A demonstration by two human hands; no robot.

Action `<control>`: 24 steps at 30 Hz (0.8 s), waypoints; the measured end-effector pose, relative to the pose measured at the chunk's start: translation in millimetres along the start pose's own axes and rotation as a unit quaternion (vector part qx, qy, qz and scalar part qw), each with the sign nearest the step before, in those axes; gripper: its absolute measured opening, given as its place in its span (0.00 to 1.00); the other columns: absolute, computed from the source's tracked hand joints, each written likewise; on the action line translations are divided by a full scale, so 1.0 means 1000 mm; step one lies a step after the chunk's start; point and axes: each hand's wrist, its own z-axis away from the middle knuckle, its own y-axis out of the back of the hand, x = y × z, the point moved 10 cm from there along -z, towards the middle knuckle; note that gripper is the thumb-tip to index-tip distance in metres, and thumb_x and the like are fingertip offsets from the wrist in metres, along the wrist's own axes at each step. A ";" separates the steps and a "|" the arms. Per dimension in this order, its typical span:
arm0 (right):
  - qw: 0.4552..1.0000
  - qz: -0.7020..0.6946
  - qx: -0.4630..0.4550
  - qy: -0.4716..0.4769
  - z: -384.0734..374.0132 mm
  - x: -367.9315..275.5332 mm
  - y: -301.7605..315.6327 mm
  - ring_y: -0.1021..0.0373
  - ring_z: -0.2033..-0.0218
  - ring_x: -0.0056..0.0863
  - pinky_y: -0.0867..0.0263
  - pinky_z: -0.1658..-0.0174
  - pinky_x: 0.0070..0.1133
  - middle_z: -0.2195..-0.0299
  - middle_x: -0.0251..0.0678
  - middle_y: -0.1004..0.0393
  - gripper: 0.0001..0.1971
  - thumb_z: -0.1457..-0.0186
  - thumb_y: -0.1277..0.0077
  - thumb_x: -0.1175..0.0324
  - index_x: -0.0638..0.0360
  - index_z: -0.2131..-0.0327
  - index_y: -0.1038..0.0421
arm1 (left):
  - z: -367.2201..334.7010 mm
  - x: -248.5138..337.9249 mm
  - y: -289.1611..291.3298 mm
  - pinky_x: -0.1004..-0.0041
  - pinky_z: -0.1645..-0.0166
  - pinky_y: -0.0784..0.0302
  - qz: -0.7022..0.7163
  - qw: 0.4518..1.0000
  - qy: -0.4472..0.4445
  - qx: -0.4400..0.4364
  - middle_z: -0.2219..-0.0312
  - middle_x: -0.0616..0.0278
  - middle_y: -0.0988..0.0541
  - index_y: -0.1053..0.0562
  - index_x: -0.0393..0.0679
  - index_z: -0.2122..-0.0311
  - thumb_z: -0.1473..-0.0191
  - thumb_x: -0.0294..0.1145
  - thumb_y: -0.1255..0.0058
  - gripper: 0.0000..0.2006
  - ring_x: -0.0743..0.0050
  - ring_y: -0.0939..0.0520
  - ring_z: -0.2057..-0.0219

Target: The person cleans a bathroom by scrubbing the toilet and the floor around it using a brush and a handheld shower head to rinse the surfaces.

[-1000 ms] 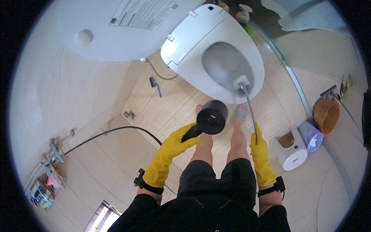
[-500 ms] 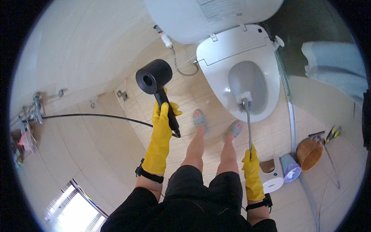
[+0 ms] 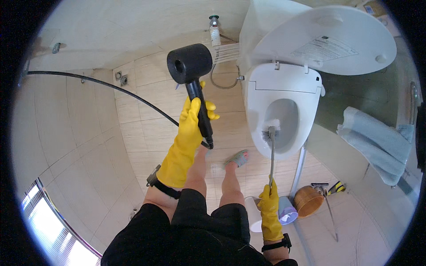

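Observation:
My left hand (image 3: 191,119), in a yellow rubber glove, grips the handle of a black shower head (image 3: 197,64). Water streams (image 3: 226,52) shoot from its face toward the side of the toilet's tank. From the handle's lower end, a black hose (image 3: 115,85) runs up to the left wall. My right hand (image 3: 270,205), gloved the same way, is closed round the thin grey handle of a toilet brush (image 3: 272,153). The brush's bristles are inside the bowl of the white toilet (image 3: 257,128), near its front. The toilet lid (image 3: 337,37) stands raised.
A blue towel (image 3: 377,144) hangs at the right. Beside my right hand stand a lilac bin (image 3: 288,216), a brown wooden bucket (image 3: 308,201) and a squeegee (image 3: 320,185). A water valve and pipe (image 3: 215,35) are left of the toilet. My sandalled foot (image 3: 239,158) is on the tiles.
The view has swung, so the toilet appears farther right. Water now sprays from the shower head, which showed no spray before. The brush remains in the bowl.

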 end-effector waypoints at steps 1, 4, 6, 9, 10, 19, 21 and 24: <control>0.999 0.017 -0.005 0.029 0.002 -0.011 0.000 0.39 0.80 0.17 0.40 0.77 0.17 0.79 0.31 0.36 0.22 0.37 0.59 0.66 0.52 0.40 0.40 | 0.001 0.005 0.004 0.72 0.61 0.23 0.005 1.000 -0.009 -0.004 0.70 0.65 0.25 0.43 0.45 0.38 0.36 0.44 0.61 0.25 0.79 0.25 0.72; 0.968 0.159 0.027 0.194 0.012 -0.095 0.009 0.34 0.81 0.25 0.36 0.77 0.22 0.78 0.38 0.33 0.23 0.38 0.59 0.68 0.54 0.39 0.42 | 0.007 0.028 0.010 0.71 0.61 0.22 -0.049 0.998 -0.033 -0.016 0.69 0.63 0.24 0.42 0.42 0.38 0.36 0.41 0.60 0.25 0.77 0.23 0.70; 0.920 0.223 0.065 0.316 0.018 -0.163 0.023 0.31 0.72 0.34 0.35 0.69 0.26 0.70 0.45 0.29 0.24 0.41 0.56 0.74 0.54 0.40 0.41 | 0.012 0.038 0.015 0.71 0.60 0.22 -0.057 0.998 -0.022 -0.029 0.68 0.61 0.23 0.40 0.39 0.41 0.37 0.34 0.58 0.22 0.75 0.22 0.69; 0.808 0.319 0.168 0.465 0.021 -0.262 0.052 0.32 0.74 0.38 0.34 0.68 0.28 0.70 0.44 0.29 0.26 0.43 0.54 0.77 0.52 0.40 0.40 | 0.013 0.044 0.010 0.73 0.60 0.23 -0.059 0.997 -0.011 -0.041 0.67 0.58 0.23 0.36 0.36 0.47 0.40 0.25 0.57 0.16 0.76 0.23 0.68; 0.755 0.372 0.215 0.495 0.022 -0.289 0.056 0.33 0.75 0.38 0.34 0.70 0.28 0.72 0.42 0.30 0.27 0.43 0.54 0.77 0.50 0.40 0.40 | 0.014 0.045 0.006 0.73 0.60 0.23 -0.069 0.996 -0.010 -0.049 0.67 0.58 0.23 0.35 0.36 0.47 0.40 0.25 0.57 0.16 0.76 0.23 0.68; 0.685 0.547 0.224 0.426 0.000 -0.322 0.026 0.32 0.78 0.31 0.34 0.73 0.26 0.75 0.35 0.29 0.26 0.43 0.52 0.74 0.45 0.41 0.38 | 0.025 0.046 0.009 0.75 0.61 0.26 -0.060 0.997 0.016 -0.039 0.67 0.60 0.22 0.34 0.36 0.47 0.40 0.26 0.55 0.16 0.77 0.23 0.69; 0.671 0.416 0.276 0.548 0.040 -0.351 0.032 0.29 0.76 0.36 0.33 0.72 0.30 0.71 0.40 0.26 0.24 0.42 0.54 0.74 0.49 0.41 0.38 | 0.028 0.045 0.006 0.76 0.61 0.26 -0.046 0.998 0.028 -0.032 0.67 0.60 0.22 0.35 0.36 0.47 0.40 0.27 0.54 0.16 0.77 0.23 0.69; 0.784 0.230 0.276 0.506 0.055 -0.372 0.067 0.29 0.75 0.25 0.32 0.71 0.24 0.63 0.42 0.23 0.18 0.39 0.56 0.72 0.60 0.45 0.36 | 0.028 0.057 -0.003 0.76 0.61 0.26 -0.068 0.996 0.030 -0.052 0.67 0.60 0.22 0.35 0.37 0.47 0.40 0.27 0.54 0.17 0.78 0.23 0.69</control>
